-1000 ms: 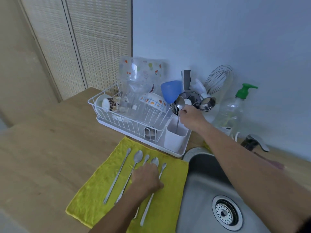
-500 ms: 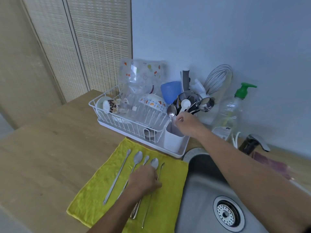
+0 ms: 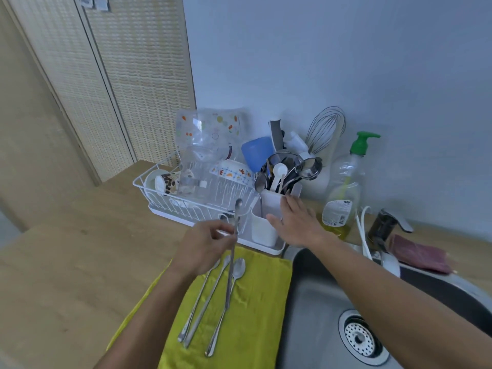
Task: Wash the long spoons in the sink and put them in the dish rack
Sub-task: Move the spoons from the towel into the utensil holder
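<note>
The grip of the left hand (image 3: 205, 243) pinched one long spoon (image 3: 230, 278) above the yellow towel (image 3: 261, 302), likely bound for the sink (image 3: 311, 302); the right hand (image 3: 295, 222) hovered spread by the dish rack (image 3: 262, 230); three spoons (image 3: 204, 304) lay waiting.

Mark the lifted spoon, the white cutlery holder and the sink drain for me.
lifted spoon (image 3: 230, 272): head view, middle of its handle.
white cutlery holder (image 3: 261, 233): head view, front wall.
sink drain (image 3: 359, 337): head view, centre of the perforated strainer.

yellow towel (image 3: 253, 302): cut by bottom edge | sink (image 3: 314, 302): cut bottom-right | soap bottle label (image 3: 336, 213): unreadable
</note>
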